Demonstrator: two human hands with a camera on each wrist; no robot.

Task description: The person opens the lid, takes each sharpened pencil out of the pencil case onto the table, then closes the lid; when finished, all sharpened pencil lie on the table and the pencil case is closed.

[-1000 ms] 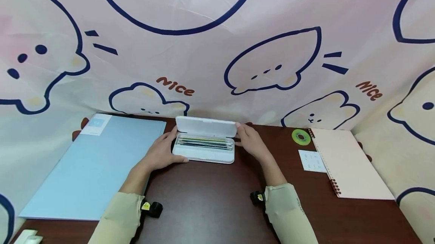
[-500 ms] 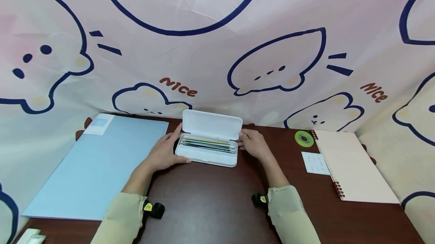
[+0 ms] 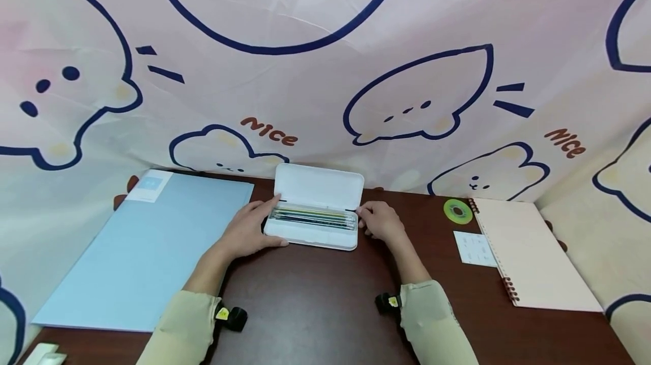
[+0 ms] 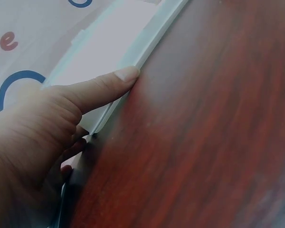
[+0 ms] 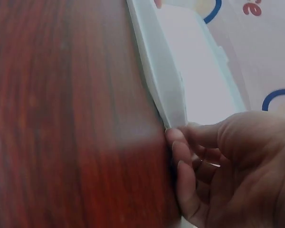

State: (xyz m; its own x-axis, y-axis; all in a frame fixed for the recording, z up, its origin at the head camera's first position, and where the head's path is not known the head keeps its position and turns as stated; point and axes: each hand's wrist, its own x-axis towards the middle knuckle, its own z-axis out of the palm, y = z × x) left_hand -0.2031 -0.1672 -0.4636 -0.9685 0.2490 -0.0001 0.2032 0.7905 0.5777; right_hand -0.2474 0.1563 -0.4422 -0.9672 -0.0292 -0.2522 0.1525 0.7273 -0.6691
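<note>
A white pencil case [image 3: 310, 234] lies at the back of the dark wooden table, its lid [image 3: 319, 185] raised and leaning back. Inside the base, several slim pencils or pens [image 3: 312, 217] lie lengthwise. My left hand [image 3: 246, 229] grips the case's left end, with the thumb along the front edge and the forefinger near the hinge. In the left wrist view, that thumb [image 4: 109, 88] presses against the case's front rim. At the other end, my right hand [image 3: 382, 221] pinches the base's right side between thumb and curled fingers. Some fingertips are hidden there.
To the left lies a large light-blue folder [image 3: 147, 252] with a white label. On the right are a spiral notebook [image 3: 539, 257], a small white card [image 3: 474, 248] and a green roll of tape [image 3: 458, 211]. Patterned cloth [image 3: 315, 99] hangs close behind the case.
The lid has tilted further back. My right hand has come down from the lid to the base's right end, and my left forefinger has dropped from the lid's corner to the hinge.
</note>
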